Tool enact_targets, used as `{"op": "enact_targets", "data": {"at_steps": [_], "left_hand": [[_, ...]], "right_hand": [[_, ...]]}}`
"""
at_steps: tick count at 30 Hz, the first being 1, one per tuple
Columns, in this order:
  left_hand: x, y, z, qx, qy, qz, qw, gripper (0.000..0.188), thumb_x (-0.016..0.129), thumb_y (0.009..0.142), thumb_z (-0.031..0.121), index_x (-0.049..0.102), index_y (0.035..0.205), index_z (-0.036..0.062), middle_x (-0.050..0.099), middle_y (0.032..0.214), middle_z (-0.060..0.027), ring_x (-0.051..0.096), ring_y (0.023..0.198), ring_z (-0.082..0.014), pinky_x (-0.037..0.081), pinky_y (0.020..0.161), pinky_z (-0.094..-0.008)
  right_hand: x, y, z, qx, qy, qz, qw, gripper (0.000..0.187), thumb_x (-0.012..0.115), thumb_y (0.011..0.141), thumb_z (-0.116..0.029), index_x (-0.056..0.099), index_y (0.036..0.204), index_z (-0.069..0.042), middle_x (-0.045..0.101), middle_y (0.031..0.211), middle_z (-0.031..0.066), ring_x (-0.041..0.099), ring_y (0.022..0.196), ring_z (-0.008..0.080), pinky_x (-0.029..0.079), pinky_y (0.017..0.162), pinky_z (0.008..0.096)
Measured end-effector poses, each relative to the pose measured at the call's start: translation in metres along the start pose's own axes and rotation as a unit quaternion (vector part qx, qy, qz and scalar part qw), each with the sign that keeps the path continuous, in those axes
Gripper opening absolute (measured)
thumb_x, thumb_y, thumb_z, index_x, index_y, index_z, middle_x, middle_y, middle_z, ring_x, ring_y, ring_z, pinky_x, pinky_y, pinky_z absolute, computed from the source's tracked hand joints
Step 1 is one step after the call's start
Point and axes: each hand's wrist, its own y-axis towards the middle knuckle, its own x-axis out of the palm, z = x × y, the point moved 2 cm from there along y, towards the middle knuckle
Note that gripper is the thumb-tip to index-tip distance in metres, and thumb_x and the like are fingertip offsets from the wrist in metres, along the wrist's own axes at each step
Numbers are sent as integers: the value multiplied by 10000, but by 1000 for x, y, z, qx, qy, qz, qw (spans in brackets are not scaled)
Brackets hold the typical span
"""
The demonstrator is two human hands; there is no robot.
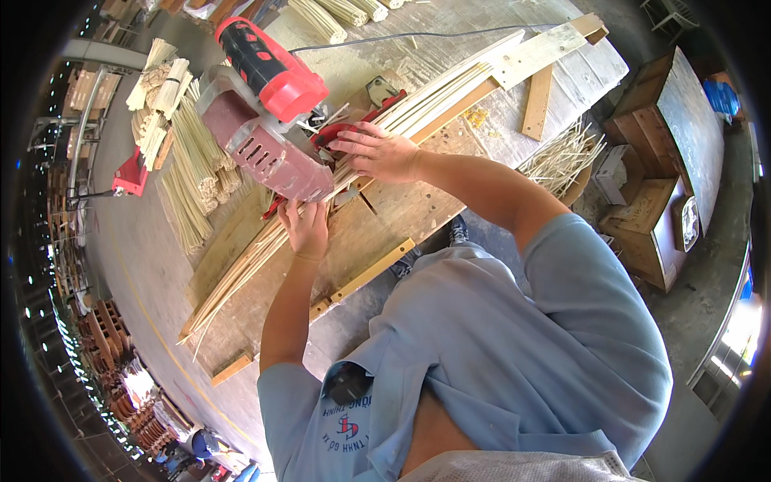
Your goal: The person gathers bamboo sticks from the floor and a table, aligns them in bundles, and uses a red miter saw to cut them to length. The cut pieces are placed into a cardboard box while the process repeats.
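A long bundle of thin pale wooden sticks (438, 100) lies slantwise across the workbench, passing under a red and black chop saw (269, 76). My left hand (307, 230) grips the sticks just below the saw's lowered, dusty blade guard (261, 153). On the other side of the guard, my right hand (384, 157) has its fingers laid over the sticks, close to the saw's red fence (349, 132). The guard hides the blade and the part of the bundle beneath it. Both hands are very near the guard.
Tied stick bundles (197, 153) are stacked left of the saw, and more bundles (321, 18) lie at the back. A black cable (434, 34) crosses the bench. Short offcuts (564, 161) fill a container at right, near a wooden cabinet (662, 169). A red pallet jack (131, 173) stands at left.
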Motion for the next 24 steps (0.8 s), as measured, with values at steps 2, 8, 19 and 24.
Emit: {"op": "enact_targets", "data": {"at_steps": [2,8,19,24], "left_hand": [[-1,2,0,-2,-1,3,1000,247,716,860,187,725,1080,75,631,1146,-30,507,1094,-355,436,988,-586],[0,5,-2,-8,-26,16,1000,155,695,850,168,707,985,92,607,1073,-25,489,1189,-328,409,988,-596],[-2,-6,-3,-9,-39,16,999,187,721,842,171,730,1012,94,631,1174,-17,496,1219,-350,411,965,-615],[1,-4,-8,2,-71,32,997,191,676,856,158,717,1023,76,627,1163,-28,476,1260,-330,395,983,-634]], "right_hand": [[-3,-1,0,-7,-13,-15,1000,204,627,911,-301,656,1084,-197,338,1625,39,252,1527,261,153,1255,508],[4,-1,5,-29,-34,-29,999,197,628,885,-269,710,1062,-236,505,1504,1,287,1500,264,119,1255,517],[8,0,-1,-28,-14,-4,999,155,652,862,-276,702,987,-197,566,1414,9,368,1440,264,168,1239,540],[0,5,-3,0,38,21,999,168,652,873,-232,703,1010,-150,570,1417,25,409,1422,280,214,1237,506]]}}
